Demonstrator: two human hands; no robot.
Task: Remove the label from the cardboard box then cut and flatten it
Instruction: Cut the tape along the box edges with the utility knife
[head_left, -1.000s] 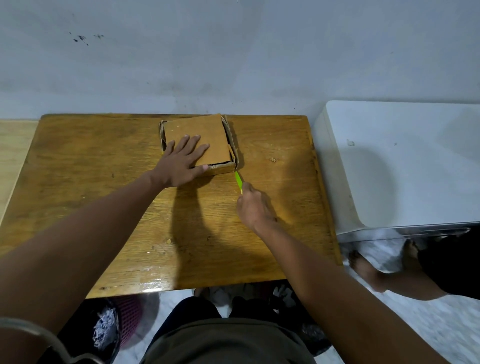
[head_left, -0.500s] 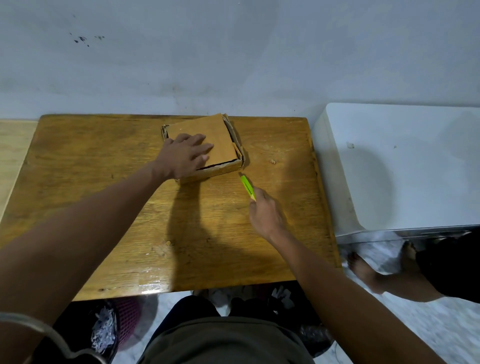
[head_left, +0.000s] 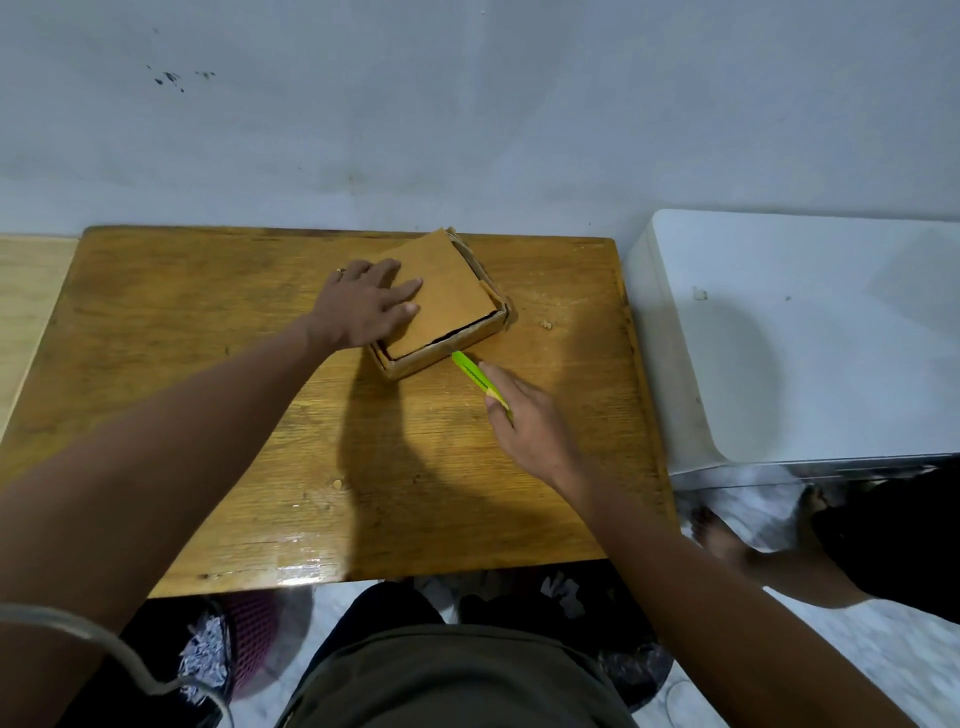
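A shallow brown cardboard box (head_left: 451, 296) lies on the wooden table (head_left: 208, 415), turned at an angle, its top flap sunk inside the walls. My left hand (head_left: 371, 306) rests flat on the box's left part, fingers spread. A green utility knife (head_left: 479, 378) is gripped in my right hand (head_left: 524, 421), and its tip points at the box's near wall, very close to it. No label shows on the box.
A white appliance (head_left: 810, 338) stands right of the table. A grey wall runs behind. A small crumb (head_left: 546, 325) lies on the table right of the box. Another person's bare feet (head_left: 722, 535) are at the lower right. A basket of shredded paper (head_left: 218, 644) sits under the table.
The box has rotated, its near right corner swinging away to the right under my left hand. My right hand with the knife has shifted slightly right and back toward me.
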